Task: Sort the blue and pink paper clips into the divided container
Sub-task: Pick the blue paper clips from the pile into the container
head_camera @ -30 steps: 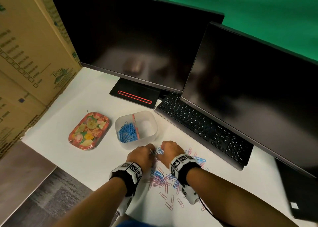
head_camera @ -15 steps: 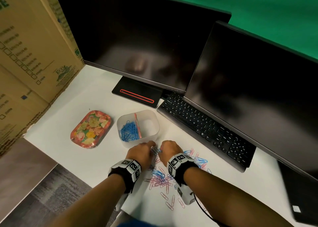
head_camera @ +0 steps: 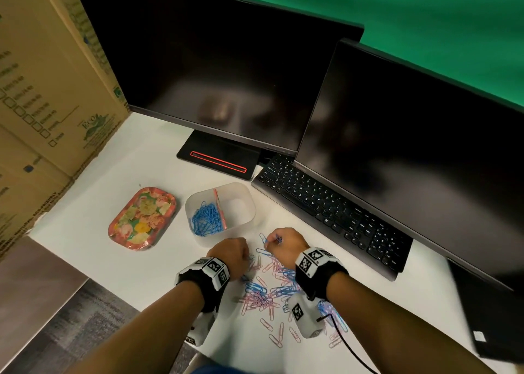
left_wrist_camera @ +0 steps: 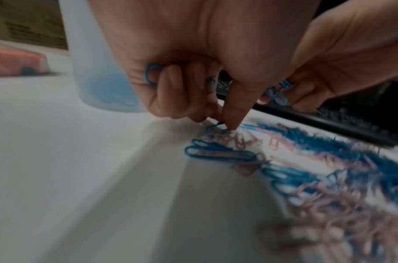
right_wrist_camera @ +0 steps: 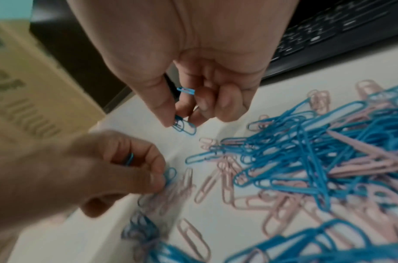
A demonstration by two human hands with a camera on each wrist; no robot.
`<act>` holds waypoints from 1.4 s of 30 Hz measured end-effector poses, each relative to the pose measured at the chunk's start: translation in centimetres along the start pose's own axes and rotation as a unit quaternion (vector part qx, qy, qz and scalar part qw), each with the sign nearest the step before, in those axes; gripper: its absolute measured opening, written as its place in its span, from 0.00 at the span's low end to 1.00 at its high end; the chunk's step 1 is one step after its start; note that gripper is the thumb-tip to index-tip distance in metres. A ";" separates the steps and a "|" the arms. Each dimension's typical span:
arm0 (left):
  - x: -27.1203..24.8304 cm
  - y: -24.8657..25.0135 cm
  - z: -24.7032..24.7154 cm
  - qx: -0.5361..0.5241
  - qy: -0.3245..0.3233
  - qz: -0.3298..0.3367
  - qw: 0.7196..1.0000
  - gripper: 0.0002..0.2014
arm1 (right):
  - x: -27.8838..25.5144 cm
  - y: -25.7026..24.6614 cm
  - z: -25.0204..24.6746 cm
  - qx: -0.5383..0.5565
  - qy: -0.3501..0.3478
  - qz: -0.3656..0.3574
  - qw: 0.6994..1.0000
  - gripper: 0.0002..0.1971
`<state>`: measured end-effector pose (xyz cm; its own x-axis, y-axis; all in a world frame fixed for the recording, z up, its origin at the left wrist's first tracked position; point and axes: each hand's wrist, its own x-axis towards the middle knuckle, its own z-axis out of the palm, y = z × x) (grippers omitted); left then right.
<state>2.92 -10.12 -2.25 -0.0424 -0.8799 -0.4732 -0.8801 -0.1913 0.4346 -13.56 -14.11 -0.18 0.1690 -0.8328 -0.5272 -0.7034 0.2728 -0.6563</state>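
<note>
A: The white desk [head_camera: 93,220] carries a mixed pile of blue and pink paper clips [head_camera: 266,288] near its front edge, just beside the divided container [head_camera: 249,203]. One compartment holds blue clips; the other looks empty.

B: And the hands?

A: The left hand [head_camera: 231,256] and the right hand [head_camera: 286,243] each pinch a blue clip and keep more under curled fingers.

B: The risk?

A: I think tangled pink clips may lift together with blue ones, or a full fist may drop some.

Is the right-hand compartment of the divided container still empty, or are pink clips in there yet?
Empty, by the head view: the divided container holds blue clips only left of its pink divider.
</note>
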 end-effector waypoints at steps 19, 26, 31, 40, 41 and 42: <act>-1.1 1.9 -1.3 -0.697 -0.118 -0.145 0.693 0.09 | -2.5 1.1 -2.9 0.466 -0.088 0.083 0.877 0.12; 0.2 3.2 -0.4 -0.147 0.020 0.006 0.989 0.01 | -3.1 1.1 -3.4 0.433 -0.087 0.112 0.890 0.05; 1.3 3.6 0.5 0.111 0.017 0.045 0.993 0.12 | -3.1 1.8 -4.1 0.415 -0.055 0.100 0.903 0.07; 0.8 3.6 -0.5 -0.008 -0.007 0.057 0.998 0.04 | -3.4 1.3 -4.7 0.395 -0.004 0.106 0.912 0.05; 0.4 3.6 -0.8 -0.067 0.006 0.059 0.996 0.01 | -3.4 0.8 -4.6 0.393 -0.001 0.108 0.913 0.05; -0.1 3.6 -1.2 -0.135 0.015 0.051 0.989 0.03 | -3.3 0.2 -4.5 0.396 -0.002 0.108 0.912 0.05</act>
<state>0.33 -11.23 0.24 -0.1066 -0.9119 -0.3963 -0.7135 -0.2074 0.6692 -17.37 -13.48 3.87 0.0886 -0.7171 -0.6914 -0.0008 0.6940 -0.7199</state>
